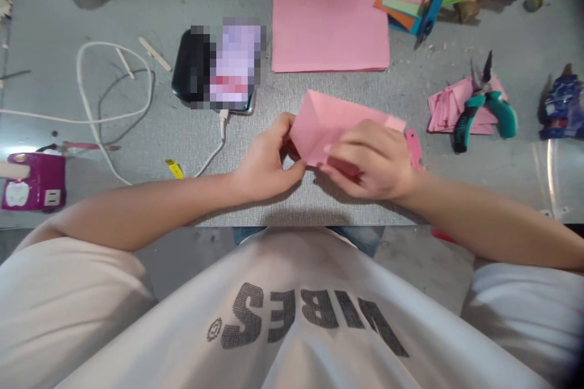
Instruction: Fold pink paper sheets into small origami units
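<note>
A pink sheet of paper (pixel 335 115), folded into an open shape with creases, is raised just above the grey table near its front edge. My left hand (pixel 274 161) pinches its left end between thumb and fingers. Across its lower right part lies my right hand (pixel 369 161), the fingers curled and gripping the paper; they cover much of that side. Partly hidden behind my right hand is a flat pink thing with a small hole (pixel 413 147), whose kind I cannot make out.
Beyond the paper lies a pink paper stack (pixel 331 30). To the right, pliers (pixel 486 103) with teal handles rest on small folded pink papers (pixel 442 110), near a blue bottle (pixel 566 103). On the left are a charging phone (pixel 235 64), a black case (pixel 187 67), a white cable (pixel 91 115) and a purple adapter (pixel 39 179).
</note>
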`<state>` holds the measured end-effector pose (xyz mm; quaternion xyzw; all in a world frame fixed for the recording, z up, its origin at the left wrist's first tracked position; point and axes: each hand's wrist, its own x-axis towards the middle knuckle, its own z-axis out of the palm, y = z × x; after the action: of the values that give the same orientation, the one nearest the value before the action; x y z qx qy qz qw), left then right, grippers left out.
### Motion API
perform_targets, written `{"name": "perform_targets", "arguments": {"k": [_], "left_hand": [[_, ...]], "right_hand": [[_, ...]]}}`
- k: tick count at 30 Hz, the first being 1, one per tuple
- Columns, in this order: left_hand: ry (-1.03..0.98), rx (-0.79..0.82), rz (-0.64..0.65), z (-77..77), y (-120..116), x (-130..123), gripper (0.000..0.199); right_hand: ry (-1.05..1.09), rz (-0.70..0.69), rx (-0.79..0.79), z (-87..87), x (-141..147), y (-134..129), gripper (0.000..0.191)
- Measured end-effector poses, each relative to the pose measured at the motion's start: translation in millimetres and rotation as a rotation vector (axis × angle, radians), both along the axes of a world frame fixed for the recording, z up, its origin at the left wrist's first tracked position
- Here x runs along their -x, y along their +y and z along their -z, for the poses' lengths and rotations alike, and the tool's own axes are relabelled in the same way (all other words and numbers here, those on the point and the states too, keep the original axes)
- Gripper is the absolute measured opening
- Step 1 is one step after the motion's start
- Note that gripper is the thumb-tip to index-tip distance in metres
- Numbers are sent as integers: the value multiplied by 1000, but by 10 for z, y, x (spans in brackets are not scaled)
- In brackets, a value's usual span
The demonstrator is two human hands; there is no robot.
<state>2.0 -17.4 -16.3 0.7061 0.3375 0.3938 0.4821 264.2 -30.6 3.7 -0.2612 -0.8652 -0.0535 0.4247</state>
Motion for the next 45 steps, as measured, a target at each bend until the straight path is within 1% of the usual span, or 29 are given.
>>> {"name": "perform_targets", "arguments": {"k": [2, 4, 5, 8, 10, 12, 15, 17, 19, 22, 24, 26, 28, 30, 34, 37, 40, 43, 44, 45], "left_hand": [[50, -22, 29, -81, -22, 28, 41], [129, -39, 30, -139, -31, 41, 39], [177, -55, 13, -156, -26, 44, 40], [312, -141, -75, -172, 29, 46, 47], [364, -182, -108, -171, 88, 48, 49], [379, -186, -105, -170, 141, 53, 47], [331, -162, -74, -146, 170, 60, 41], [253, -133, -34, -100, 151, 55, 38], [155, -95, 7, -38, 112, 42, 40], [46, -43, 36, 17, 46, 20, 49], [62, -40, 50, -9, 22, 17, 51], [180, -90, 65, -73, 25, 26, 47], [327, -165, 64, -134, 50, 43, 42], [423, -226, 43, -156, 85, 60, 41], [469, -289, 5, -111, 149, 88, 44], [464, -315, 46, -110, 178, 97, 42], [453, -303, 106, -146, 191, 95, 43], [438, -284, 114, -155, 195, 92, 39], [436, -281, 101, -152, 193, 92, 36], [438, -279, 85, -149, 189, 91, 32]], "right_hand": [[48, 34, 84, -30, -25, -7, 18], [-59, 22, 156, -43, -54, -4, 10], [-145, 9, 191, -42, -65, 3, 10], [-337, 11, 256, -15, -76, 36, 21], [-378, 27, 272, 10, -69, 56, 25], [-385, 48, 261, 27, -59, 64, 25], [-366, 52, 206, 35, -61, 62, 20], [-334, 35, 126, 22, -79, 55, 15], [-309, -5, 26, -10, -102, 45, 13], [-287, -77, -111, -79, -108, 24, 20], [-262, -106, -177, -117, -89, 13, 21], [-257, -119, -201, -134, -63, 10, 19], [-305, -120, -168, -127, -46, 16, 18], [-369, -124, -106, -103, -42, 25, 15], [-407, -170, 55, -50, -46, 29, 8], [-404, -180, 131, -47, -49, 0, 7], [-338, -126, 120, -73, -65, -41, 11], [-170, 9, 111, -85, -92, -49, 10], [-108, 61, 131, -79, -101, -38, 13], [-55, 109, 168, -70, -111, -20, 22]]}}
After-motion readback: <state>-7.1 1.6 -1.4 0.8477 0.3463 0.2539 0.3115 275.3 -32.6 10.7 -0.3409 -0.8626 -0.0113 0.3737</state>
